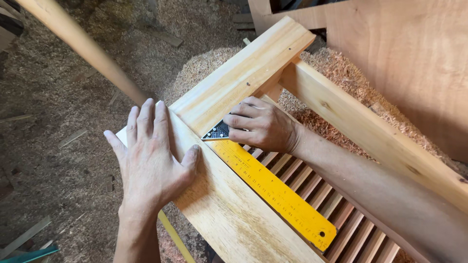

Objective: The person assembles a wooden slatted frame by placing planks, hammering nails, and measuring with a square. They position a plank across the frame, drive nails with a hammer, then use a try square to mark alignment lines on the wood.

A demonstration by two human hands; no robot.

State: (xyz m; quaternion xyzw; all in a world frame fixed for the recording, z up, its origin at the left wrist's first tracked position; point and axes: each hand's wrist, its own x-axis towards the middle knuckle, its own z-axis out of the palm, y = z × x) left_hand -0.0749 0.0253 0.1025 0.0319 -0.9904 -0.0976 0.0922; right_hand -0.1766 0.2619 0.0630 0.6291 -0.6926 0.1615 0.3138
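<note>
1. Under my left hand [151,160] lies a pale wooden board [229,214], one rail of a wooden frame [360,126] that stands over a floor thick with sawdust [58,146].
2. My left hand is spread wide and flat, palm down, fingers apart, pressing on the board near its corner; it grips nothing.
3. My right hand [261,125] is curled, fingers bent over the black head [218,131] of a yellow ruler [275,192], pinching it against the board's edge at the inside corner of the frame.
4. The ruler runs from my right hand down towards me, lying along the right edge of the board, touching it.
5. The ruler's head sits between my two hands, just beside my left thumb and under my right fingertips.
6. A second board [243,73] meets the first at the corner, running away from my hands up to the right.
7. Beneath the ruler and my right forearm runs a row of thin reddish slats [341,214].
8. A round wooden pole [83,46] crosses the upper left, well apart from both hands.
</note>
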